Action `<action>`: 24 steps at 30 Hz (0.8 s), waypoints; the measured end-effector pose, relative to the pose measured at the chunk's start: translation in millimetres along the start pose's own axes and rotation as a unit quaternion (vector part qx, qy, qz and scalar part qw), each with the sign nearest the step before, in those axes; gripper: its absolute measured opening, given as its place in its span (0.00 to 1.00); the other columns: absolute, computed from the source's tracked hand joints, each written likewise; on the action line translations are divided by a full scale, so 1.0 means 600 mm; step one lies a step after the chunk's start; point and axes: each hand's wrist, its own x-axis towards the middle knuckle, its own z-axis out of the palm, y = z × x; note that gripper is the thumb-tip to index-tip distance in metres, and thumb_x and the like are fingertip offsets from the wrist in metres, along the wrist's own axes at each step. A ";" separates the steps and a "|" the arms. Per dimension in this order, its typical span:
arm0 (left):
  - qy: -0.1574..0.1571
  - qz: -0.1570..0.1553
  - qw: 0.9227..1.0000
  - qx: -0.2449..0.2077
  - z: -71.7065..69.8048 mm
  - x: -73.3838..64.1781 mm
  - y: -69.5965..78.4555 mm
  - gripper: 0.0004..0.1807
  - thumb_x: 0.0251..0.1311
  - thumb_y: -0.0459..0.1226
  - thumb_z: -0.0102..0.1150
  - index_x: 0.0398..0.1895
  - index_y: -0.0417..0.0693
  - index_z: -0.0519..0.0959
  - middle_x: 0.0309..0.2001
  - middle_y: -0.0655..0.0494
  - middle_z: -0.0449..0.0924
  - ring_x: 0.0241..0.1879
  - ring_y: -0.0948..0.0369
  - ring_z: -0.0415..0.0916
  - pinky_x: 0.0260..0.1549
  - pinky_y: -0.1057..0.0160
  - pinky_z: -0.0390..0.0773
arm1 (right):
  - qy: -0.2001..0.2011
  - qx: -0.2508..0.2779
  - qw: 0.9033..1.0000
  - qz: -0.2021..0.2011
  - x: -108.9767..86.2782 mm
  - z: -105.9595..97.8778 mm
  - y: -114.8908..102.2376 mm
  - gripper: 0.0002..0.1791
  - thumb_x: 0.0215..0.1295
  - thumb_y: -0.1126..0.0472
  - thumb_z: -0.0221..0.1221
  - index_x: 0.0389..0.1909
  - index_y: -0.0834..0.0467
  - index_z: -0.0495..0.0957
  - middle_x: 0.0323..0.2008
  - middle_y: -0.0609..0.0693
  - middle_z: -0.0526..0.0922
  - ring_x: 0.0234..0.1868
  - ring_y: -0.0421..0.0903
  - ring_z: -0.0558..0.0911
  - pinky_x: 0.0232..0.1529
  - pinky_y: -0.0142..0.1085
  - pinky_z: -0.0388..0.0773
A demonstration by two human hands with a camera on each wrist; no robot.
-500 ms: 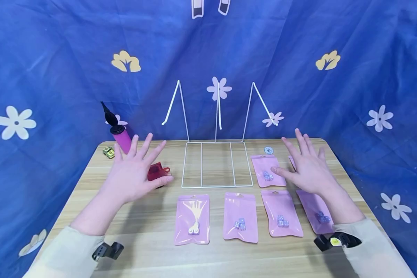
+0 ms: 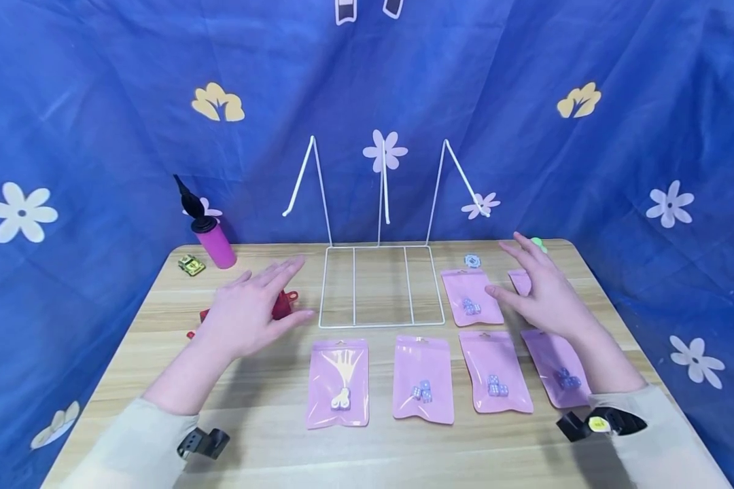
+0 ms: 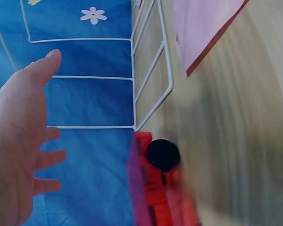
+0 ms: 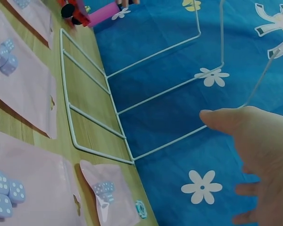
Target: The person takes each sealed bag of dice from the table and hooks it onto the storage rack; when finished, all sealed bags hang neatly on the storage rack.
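Observation:
My left hand (image 2: 251, 314) hovers over a red toy (image 2: 283, 304) and hides most of it. Its fingers are extended and it holds nothing. In the left wrist view the red toy (image 3: 155, 188) shows a black round part like a wheel. My right hand (image 2: 547, 292), also with nothing in it, hangs above pink zip bags at the right, fingers loosely stretched. One bag (image 2: 472, 297) with dice lies just left of its thumb; another (image 2: 555, 368) lies below the palm. Between the hands stands a white wire rack (image 2: 355, 288) with three upright hooked arms.
In front of the rack lie more pink bags: one with cartoon print (image 2: 336, 367) and two with dice, such as this bag (image 2: 423, 360). Behind are a pink pump (image 2: 216, 246), a small yellow toy car (image 2: 191, 265), a blue chip (image 2: 472, 261) and something green (image 2: 539, 244).
My left hand has shifted slightly right, its spread fingers drawing together and tilting. The right hand's fingers have also closed up a little, and the green thing behind it now shows.

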 end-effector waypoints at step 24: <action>-0.024 0.098 0.992 -0.070 0.104 0.003 -0.005 0.29 0.69 0.52 0.70 0.67 0.47 0.83 0.68 0.45 0.79 0.67 0.48 0.77 0.57 0.43 0.82 | -0.004 0.179 0.983 0.037 -0.003 0.039 0.041 0.38 0.71 0.57 0.71 0.77 0.61 0.68 0.75 0.63 0.69 0.70 0.69 0.73 0.66 0.66 0.70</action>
